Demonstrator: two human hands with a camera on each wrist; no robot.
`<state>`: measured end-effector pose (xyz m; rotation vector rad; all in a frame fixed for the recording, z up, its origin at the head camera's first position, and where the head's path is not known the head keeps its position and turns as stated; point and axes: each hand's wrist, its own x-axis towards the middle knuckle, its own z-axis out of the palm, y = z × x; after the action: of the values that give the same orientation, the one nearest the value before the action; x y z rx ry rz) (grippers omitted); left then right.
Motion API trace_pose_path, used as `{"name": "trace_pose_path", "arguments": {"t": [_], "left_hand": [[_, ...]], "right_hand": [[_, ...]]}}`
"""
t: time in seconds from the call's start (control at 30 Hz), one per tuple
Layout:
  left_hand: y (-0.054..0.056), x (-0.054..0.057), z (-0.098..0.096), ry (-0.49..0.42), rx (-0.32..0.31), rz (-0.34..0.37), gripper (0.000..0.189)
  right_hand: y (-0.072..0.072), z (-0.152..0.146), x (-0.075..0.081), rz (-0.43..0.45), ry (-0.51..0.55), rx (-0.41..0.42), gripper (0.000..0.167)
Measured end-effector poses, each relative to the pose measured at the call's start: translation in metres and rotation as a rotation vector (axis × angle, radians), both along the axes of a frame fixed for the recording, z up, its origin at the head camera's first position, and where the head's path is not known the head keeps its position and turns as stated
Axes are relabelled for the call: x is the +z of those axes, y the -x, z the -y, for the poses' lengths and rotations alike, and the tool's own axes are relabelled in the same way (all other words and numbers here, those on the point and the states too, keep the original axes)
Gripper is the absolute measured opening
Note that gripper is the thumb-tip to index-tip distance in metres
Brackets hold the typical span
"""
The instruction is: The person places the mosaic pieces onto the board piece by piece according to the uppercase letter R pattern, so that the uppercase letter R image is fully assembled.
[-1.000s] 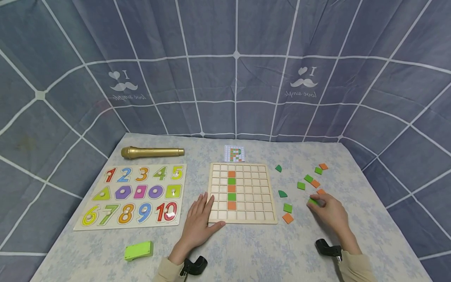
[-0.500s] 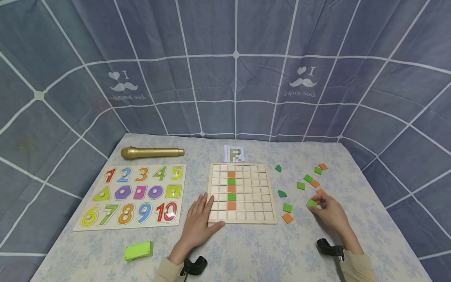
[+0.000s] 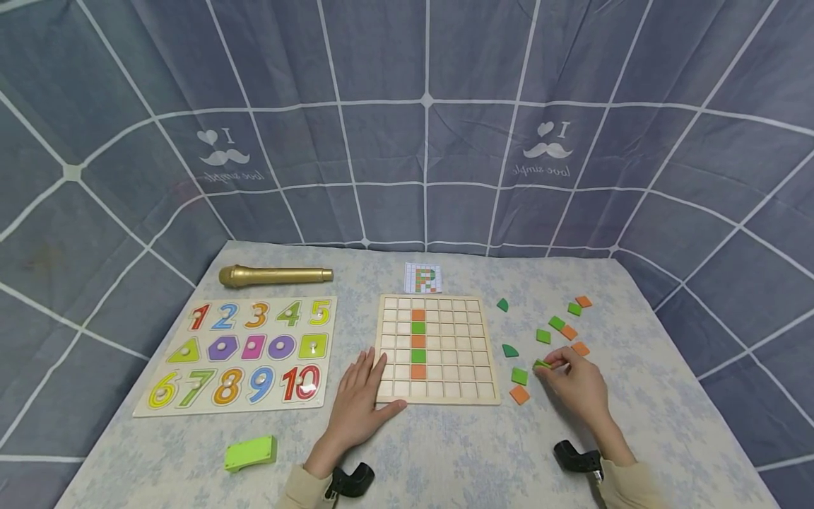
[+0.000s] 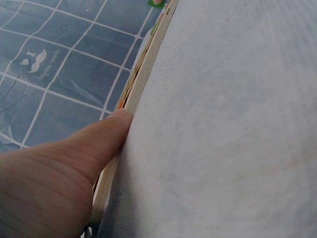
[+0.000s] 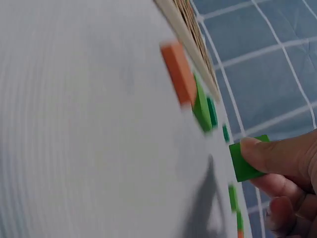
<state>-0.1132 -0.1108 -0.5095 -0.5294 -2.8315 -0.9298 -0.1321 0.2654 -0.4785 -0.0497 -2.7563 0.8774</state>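
My right hand (image 3: pixel 577 385) pinches a green square tile (image 5: pixel 246 157) between thumb and fingers, raised off the table in the right wrist view. Flat beside the wooden grid board (image 3: pixel 458 392), my left hand (image 3: pixel 357 403) has its fingers spread along the left edge. Its thumb (image 4: pixel 99 141) touches the board's near edge. One column of the board holds orange and green square tiles in turn, such as a green tile (image 3: pixel 417 356). Close to the right hand lie a loose green tile (image 3: pixel 518 376), an orange tile (image 3: pixel 519 394) and a dark green rounded piece (image 3: pixel 510 350).
Several more orange and green tiles (image 3: pixel 557 323) are scattered at the right. Behind the board lies a small pattern card (image 3: pixel 422 278). A number puzzle board (image 3: pixel 242 408), a gold microphone (image 3: pixel 276 276) and a lime green block (image 3: pixel 251 452) occupy the left side.
Holding the green tile, my right hand has lifted it and moved left toward the board, uncovering an orange tile behind. My left hand has stayed in place.
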Motion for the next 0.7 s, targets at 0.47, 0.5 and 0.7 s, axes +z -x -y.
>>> {"name": "trace_pose_path", "arguments": {"t": [0.47,0.5,0.7], "left_hand": [[0.001,-0.002,0.000,0.008,0.004,-0.002,0.084],[0.001,-0.002,0.000,0.010,0.006,-0.002,0.084],[0.001,-0.001,0.000,0.012,0.004,-0.003,0.084]], "right_hand": [[0.010,0.101,0.004,-0.041,0.114,0.419,0.021],[0.011,0.107,0.004,-0.030,0.116,0.444,0.021],[0.012,0.138,0.002,0.038,0.095,0.552,0.018]]}}
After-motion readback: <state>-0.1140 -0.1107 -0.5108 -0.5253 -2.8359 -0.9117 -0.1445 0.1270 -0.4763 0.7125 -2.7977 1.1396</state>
